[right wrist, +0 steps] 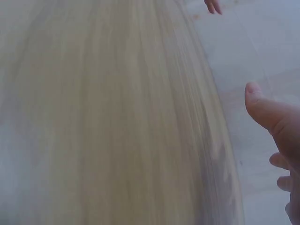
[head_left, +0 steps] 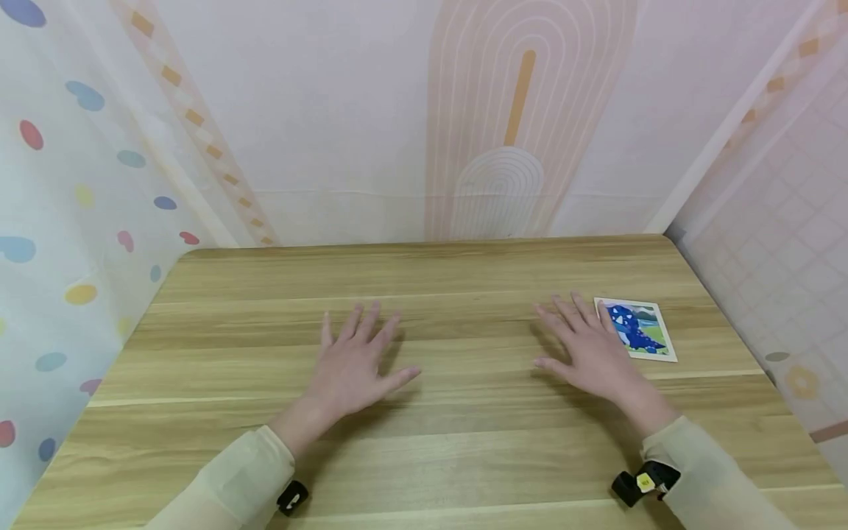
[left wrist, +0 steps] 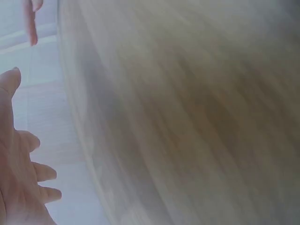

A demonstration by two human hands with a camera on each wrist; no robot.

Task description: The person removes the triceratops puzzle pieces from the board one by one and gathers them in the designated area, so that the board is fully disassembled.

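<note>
Hands lie spread over a wooden table [head_left: 464,442]: at left, the left hand [head_left: 351,364] hovers palm down with fingers splayed, holding nothing. To its right, the right hand [head_left: 589,350] is likewise flat and open, its fingertips [head_left: 575,298] just beside a picture card [head_left: 645,331] showing a blue figure, which lies flat near the table's right edge.
</note>
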